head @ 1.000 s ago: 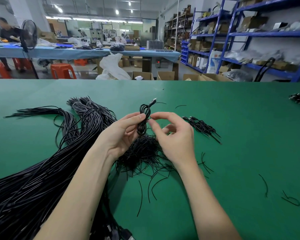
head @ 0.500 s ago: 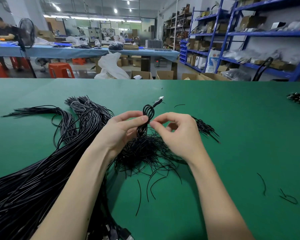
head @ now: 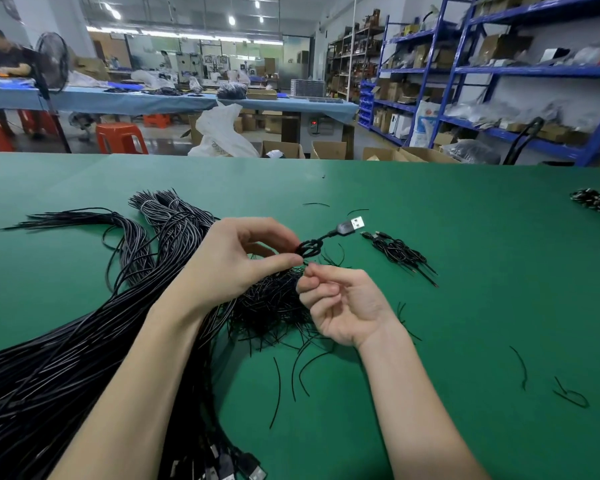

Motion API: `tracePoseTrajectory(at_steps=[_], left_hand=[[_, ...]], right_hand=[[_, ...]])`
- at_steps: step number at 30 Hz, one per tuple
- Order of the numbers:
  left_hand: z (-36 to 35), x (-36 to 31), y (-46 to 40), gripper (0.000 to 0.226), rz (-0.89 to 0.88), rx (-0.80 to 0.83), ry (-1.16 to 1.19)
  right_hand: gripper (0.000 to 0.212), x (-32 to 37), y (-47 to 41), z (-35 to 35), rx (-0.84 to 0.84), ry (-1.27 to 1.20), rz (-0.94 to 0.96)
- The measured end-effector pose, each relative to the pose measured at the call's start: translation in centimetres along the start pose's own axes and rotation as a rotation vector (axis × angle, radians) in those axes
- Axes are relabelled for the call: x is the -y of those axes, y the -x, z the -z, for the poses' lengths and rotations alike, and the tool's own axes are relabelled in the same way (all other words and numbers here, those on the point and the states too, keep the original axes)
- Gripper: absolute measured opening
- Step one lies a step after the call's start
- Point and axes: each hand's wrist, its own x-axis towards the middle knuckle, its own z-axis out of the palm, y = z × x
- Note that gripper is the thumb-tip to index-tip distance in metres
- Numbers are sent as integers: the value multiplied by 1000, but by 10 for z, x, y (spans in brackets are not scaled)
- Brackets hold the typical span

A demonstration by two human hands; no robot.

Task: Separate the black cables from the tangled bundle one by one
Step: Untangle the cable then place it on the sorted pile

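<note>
head view: the left hand (head: 236,261) pinches the coiled cable (head: 309,249) while the right hand (head: 340,303) pinches a thin strand below it, so a hard tug could tighten the knot or drag the tangled pile (head: 271,303) across the worktop (head: 465,271).

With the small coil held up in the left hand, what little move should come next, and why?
Probably lay the coiled cable on the small pile to its right. The left hand pinches it clear of the tangle, USB plug pointing that way; the right hand appears to hold nothing.
</note>
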Motion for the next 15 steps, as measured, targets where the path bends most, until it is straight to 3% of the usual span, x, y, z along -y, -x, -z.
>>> tracePoseTrajectory(at_steps=[3, 7, 10, 15], left_hand=[[-8, 5, -1, 14, 60, -137, 35], [-33, 11, -3, 15, 252, -317, 330], [-45, 17, -4, 12, 290, -359, 350], [-49, 30, 1, 5, 334, -336, 129]], right_hand=[[16, 2, -1, -7, -206, 338, 186], [27, 3, -3, -10, -414, 783, 447], [24, -2, -6, -11, -409, 887, 587], [20, -6, -14, -2, -479, 990, 656]])
